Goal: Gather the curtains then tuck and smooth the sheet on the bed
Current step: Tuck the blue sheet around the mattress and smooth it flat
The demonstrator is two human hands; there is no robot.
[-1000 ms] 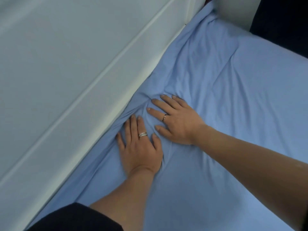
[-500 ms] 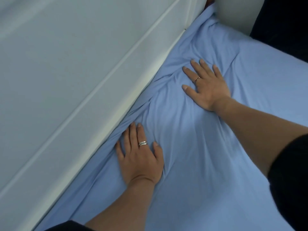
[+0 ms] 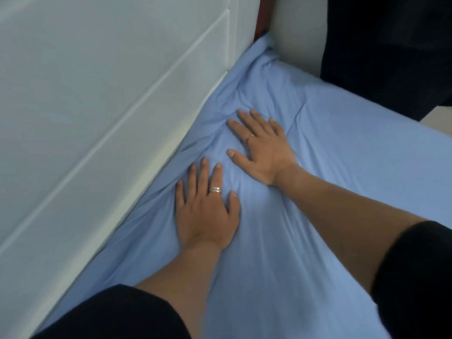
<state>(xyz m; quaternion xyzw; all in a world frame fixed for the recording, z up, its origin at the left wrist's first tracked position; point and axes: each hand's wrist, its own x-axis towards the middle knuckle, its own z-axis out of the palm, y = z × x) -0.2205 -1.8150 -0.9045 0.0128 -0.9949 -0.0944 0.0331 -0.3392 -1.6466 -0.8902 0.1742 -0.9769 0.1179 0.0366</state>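
A light blue sheet [image 3: 330, 192] covers the bed and runs along a white panelled wall on the left. It lies wrinkled and bunched where it meets the wall. My left hand [image 3: 205, 211] lies flat on the sheet close to the wall, fingers straight and spread, a ring on one finger. My right hand [image 3: 261, 150] presses flat on the sheet just beyond and to the right of it, fingers spread and pointing toward the far corner. No curtains are in view.
The white panelled wall [image 3: 97, 118] borders the bed's left side. A pale padded upright surface [image 3: 300, 30] stands at the far end, with a dark area [image 3: 391, 50] to its right. A red-brown strip [image 3: 263, 18] shows in the far corner.
My right hand slid away along the sheet toward the far corner, then came back nearer to my left hand. My left hand stayed pressed by the wall.
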